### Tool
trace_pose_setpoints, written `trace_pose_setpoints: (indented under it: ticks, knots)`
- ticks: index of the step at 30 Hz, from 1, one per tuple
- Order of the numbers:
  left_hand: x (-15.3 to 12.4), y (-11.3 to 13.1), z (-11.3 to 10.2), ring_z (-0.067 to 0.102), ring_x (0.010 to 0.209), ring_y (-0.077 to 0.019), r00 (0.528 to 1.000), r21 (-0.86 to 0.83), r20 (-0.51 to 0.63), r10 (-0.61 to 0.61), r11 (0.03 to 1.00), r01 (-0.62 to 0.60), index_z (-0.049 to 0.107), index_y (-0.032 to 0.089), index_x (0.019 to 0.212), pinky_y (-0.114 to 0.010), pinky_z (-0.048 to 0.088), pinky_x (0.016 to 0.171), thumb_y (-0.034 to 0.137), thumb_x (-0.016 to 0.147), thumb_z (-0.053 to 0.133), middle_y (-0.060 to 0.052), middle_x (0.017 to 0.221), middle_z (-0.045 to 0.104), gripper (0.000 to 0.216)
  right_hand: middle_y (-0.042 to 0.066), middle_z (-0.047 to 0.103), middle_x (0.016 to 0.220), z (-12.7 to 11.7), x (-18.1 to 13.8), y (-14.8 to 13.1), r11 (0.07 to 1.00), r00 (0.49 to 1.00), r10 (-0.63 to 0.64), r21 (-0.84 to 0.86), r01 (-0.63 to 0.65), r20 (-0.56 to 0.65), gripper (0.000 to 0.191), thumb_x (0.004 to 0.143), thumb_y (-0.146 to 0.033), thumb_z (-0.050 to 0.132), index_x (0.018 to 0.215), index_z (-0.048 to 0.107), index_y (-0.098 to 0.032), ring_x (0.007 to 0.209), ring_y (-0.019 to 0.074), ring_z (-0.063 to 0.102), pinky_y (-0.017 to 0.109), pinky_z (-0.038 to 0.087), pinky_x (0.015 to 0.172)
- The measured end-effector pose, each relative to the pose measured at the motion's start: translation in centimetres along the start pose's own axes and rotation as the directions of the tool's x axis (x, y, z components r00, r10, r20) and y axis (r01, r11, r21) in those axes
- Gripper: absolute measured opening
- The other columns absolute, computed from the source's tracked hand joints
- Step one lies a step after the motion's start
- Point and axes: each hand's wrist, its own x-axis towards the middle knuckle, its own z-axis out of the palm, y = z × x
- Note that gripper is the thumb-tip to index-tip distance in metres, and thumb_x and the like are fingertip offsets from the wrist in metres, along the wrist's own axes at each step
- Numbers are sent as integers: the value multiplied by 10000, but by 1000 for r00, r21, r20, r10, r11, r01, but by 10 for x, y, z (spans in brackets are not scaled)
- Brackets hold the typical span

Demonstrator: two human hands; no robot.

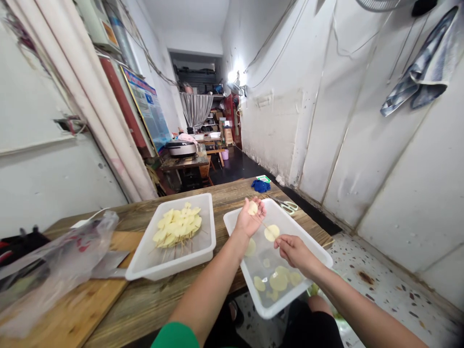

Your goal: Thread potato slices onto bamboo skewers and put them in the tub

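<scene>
My left hand [250,217] is turned palm up over the right-hand white tray [315,246], its fingers curled around a pale potato slice [253,208]. Over the same tray, my right hand [295,251] pinches a thin wooden skewer [266,225] that slants toward the left palm. Close to the right fingertips is a round potato slice [271,233]; I cannot tell whether it is on the skewer. More potato slices [279,279] lie low in this tray. In the left white tray [145,261], skewered potato slices [177,223] are heaped with their sticks toward me.
Green-handled scissors [289,207] and a dark blue cloth [260,186] lie beyond the right tray. At left, a crumpled plastic bag [68,270] partly covers a wooden board [105,299] and a flat metal blade [110,263]. A white wall [391,169] runs along the right.
</scene>
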Motion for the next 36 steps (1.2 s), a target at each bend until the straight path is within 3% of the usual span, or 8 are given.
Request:
trace_pose_setpoints:
  ticks: [4, 13, 20, 24, 26, 30, 33, 36]
  knots:
    - [3, -4, -6, 501, 559, -82, 1000, 30, 27, 9, 1000, -9, 544, 165, 757, -225, 468, 624, 249, 894, 480, 5, 645, 503, 173, -107, 365, 399, 2, 3, 3, 997, 999, 47, 56, -49, 26, 255, 747, -427, 497, 707, 527, -176, 300, 28, 171, 181, 127, 317]
    - [3, 0, -4, 513, 598, -96, 998, 53, -21, 51, 997, -50, 527, 206, 783, -258, 466, 656, 442, 902, 427, 3, 694, 518, 283, -115, 357, 378, 0, 2, -3, 971, 993, 71, 220, -90, 91, 250, 709, -422, 563, 707, 523, -175, 297, 21, 150, 174, 101, 305]
    - [-12, -26, 9, 586, 679, -154, 980, 303, 94, -176, 943, 140, 527, 199, 890, -240, 438, 573, 436, 889, 456, -38, 776, 600, 247, -112, 359, 401, 5, 12, -17, 966, 999, 26, 255, -31, 22, 219, 739, -399, 539, 717, 511, -183, 299, 24, 166, 179, 110, 318]
    - [-13, -30, 11, 605, 812, -175, 977, 459, 83, -198, 877, 139, 552, 211, 1008, -258, 450, 626, 632, 850, 353, -67, 948, 635, 491, -103, 344, 422, -12, 20, -26, 988, 993, -68, 133, 80, -92, 237, 768, -407, 499, 724, 526, -176, 324, 31, 181, 188, 126, 346]
    - [-13, -29, 4, 601, 808, -172, 986, 666, 27, -167, 738, 106, 570, 195, 993, -275, 454, 672, 681, 808, 367, -65, 912, 638, 559, -85, 375, 448, -27, 20, -22, 984, 961, -179, -32, 176, -213, 247, 788, -401, 477, 729, 539, -169, 351, 41, 230, 193, 166, 371]
    - [-21, -32, -15, 584, 727, -168, 896, 993, 118, -428, 22, -120, 621, 156, 828, -268, 427, 675, 587, 657, 645, -47, 783, 641, 464, -49, 431, 498, -51, 15, -5, 908, 854, -362, -349, 233, -373, 259, 828, -363, 424, 749, 569, -164, 416, 75, 334, 210, 249, 434]
    - [-33, -42, -19, 590, 736, -206, 728, 790, 85, -681, -399, -465, 638, 173, 808, -284, 415, 666, 535, 543, 738, -51, 798, 649, 460, -48, 424, 491, -56, 13, 4, 890, 840, -381, -399, 220, -387, 264, 844, -353, 400, 764, 568, -166, 430, 93, 362, 220, 278, 463]
    - [-42, -54, -17, 599, 786, -238, 659, 543, 33, -752, -540, -643, 635, 192, 878, -291, 413, 663, 470, 530, 754, -69, 887, 655, 461, -51, 418, 489, -53, 14, 7, 891, 845, -381, -394, 226, -375, 265, 853, -353, 392, 772, 564, -169, 432, 99, 368, 222, 290, 475]
